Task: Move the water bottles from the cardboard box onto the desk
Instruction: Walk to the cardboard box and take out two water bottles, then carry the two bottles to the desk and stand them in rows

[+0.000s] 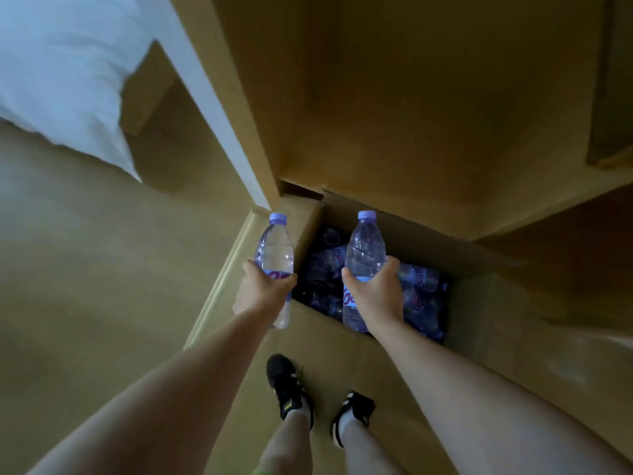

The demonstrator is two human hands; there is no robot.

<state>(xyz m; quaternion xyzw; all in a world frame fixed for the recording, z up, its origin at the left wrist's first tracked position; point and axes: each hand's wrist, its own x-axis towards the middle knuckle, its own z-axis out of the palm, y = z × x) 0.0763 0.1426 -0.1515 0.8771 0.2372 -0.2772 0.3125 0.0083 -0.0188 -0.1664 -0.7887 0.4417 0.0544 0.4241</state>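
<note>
Both hands grip purple-capped water bottles; label lettering unreadable.

Left bottle label: mostly covered by left hand; only pink letter fragments show, unreadable.
Right bottle label: partly covered by right hand; print unreadable.
Fingers: far side of both bottles, hidden apart from tips.
Box contents: dark, blurred mass of wrapped bottles; count cannot be told.
Bed: cut off by top and left edges, blurred.
Forearms: cut off at bottom edge.
Shoes: detail too blurred.
</note>
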